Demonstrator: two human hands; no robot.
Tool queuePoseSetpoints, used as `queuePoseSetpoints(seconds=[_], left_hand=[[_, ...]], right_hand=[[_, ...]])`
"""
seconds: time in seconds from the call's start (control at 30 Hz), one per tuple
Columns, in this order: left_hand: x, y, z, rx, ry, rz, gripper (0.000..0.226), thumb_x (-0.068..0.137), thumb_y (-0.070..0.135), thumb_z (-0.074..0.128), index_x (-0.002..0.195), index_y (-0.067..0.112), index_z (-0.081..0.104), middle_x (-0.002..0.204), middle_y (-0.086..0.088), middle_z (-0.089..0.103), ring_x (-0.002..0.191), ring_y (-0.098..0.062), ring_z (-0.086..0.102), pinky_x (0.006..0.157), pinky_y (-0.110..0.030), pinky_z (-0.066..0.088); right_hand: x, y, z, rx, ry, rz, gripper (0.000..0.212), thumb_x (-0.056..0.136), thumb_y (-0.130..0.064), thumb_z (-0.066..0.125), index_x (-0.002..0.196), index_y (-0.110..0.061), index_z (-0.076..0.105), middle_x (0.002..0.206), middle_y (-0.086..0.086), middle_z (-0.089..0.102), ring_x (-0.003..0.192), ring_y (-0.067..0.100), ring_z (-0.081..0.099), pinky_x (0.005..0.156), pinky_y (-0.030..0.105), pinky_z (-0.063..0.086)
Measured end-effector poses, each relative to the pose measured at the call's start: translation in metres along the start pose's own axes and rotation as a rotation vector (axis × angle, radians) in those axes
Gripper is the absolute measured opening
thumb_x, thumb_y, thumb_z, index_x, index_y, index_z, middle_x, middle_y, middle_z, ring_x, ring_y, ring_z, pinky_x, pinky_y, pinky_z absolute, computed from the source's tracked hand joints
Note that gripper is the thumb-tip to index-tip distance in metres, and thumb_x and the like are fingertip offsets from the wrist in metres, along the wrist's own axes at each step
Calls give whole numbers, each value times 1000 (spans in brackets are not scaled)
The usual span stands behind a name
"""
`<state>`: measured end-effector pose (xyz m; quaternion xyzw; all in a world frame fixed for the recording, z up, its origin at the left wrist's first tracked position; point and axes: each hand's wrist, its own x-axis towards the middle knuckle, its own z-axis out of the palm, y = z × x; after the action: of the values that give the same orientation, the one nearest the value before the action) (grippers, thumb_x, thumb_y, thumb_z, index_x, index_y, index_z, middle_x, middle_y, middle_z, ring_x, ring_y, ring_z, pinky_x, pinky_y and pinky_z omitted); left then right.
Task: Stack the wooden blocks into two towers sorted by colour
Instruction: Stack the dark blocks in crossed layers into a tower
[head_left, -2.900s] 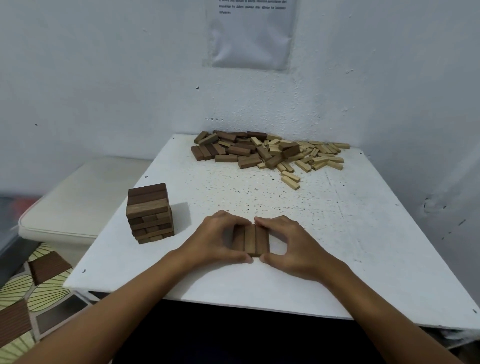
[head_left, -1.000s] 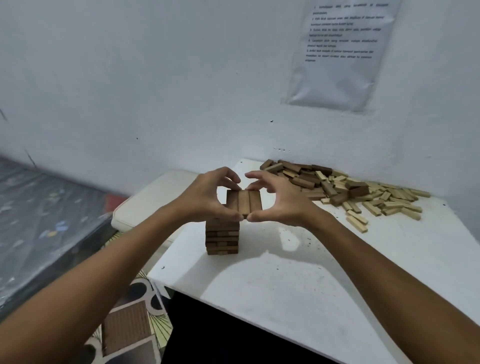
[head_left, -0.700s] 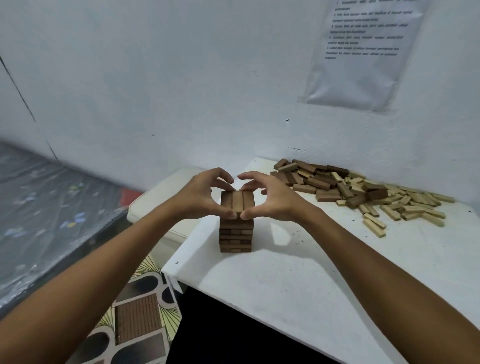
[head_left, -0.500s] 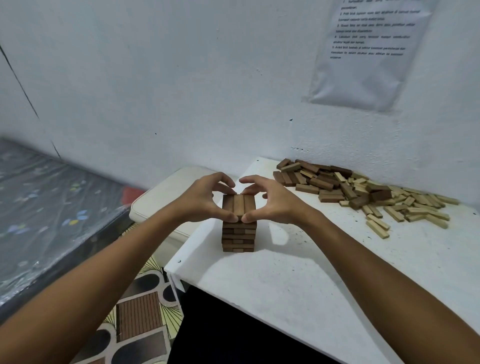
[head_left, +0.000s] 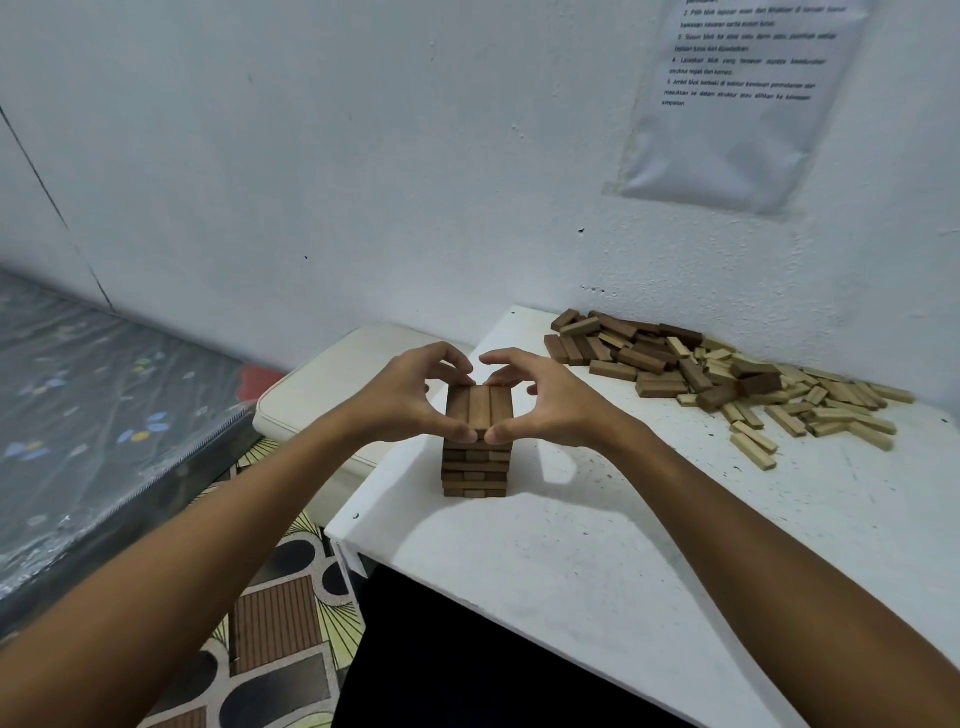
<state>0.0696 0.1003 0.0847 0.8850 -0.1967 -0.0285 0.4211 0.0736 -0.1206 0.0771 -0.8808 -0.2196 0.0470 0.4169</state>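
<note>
At the far left a mattress (head_left: 78, 410) is cut off by the frame edge, and a cream cushion (head_left: 332, 384) beside the counter (head_left: 623, 545) is partly hidden by the left hand (head_left: 405, 400). That left hand and the right hand (head_left: 545, 405), fingers and thumbs curled, pinch a layer of three dark blocks (head_left: 479, 411) atop the dark tower (head_left: 475, 465) near the counter's left corner; the blocks' long axes point away from the person, their far ends hidden by fingertips. To the right a pile of loose blocks (head_left: 727, 374) lies against the wall, dark pieces leftward and pale ones rightward, under a printed sheet (head_left: 737, 104) cut off at the top, its text too blurred to read.
</note>
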Motion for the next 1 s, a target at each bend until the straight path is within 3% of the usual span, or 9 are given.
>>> queuePoseSetpoints(seconds=[0.13, 0.3, 0.53, 1.0], left_hand=[[0, -2, 1, -13, -5, 7, 71, 39, 52, 82, 103, 35, 55, 109, 14, 67, 114, -4, 57, 84, -21, 44], [0, -1, 2, -26, -11, 17, 73, 39, 53, 80, 105, 32, 57, 109, 15, 66, 107, 8, 56, 81, -17, 42], [-2, 0, 3, -18, -19, 31, 73, 40, 54, 79, 106, 32, 57, 108, 17, 64, 101, 15, 55, 82, -17, 41], [-2, -1, 2, -9, -18, 27, 68, 41, 55, 79, 103, 38, 55, 111, 16, 64, 106, 12, 55, 84, -20, 42]], right_hand=[[0, 1, 1, 12, -2, -3, 85, 63, -27, 88, 138, -32, 48, 123, -6, 61, 120, 2, 51, 88, 15, 36], [-2, 0, 2, 9, -1, -8, 88, 57, -38, 84, 138, -32, 48, 124, -8, 60, 119, 3, 52, 87, 15, 37], [-2, 1, 2, 11, -4, -4, 88, 58, -40, 83, 138, -34, 48, 124, -9, 60, 120, 3, 51, 91, 19, 39], [-3, 0, 3, 10, -10, -9, 86, 58, -40, 83, 137, -35, 48, 124, -9, 60, 120, 4, 51, 90, 19, 39]])
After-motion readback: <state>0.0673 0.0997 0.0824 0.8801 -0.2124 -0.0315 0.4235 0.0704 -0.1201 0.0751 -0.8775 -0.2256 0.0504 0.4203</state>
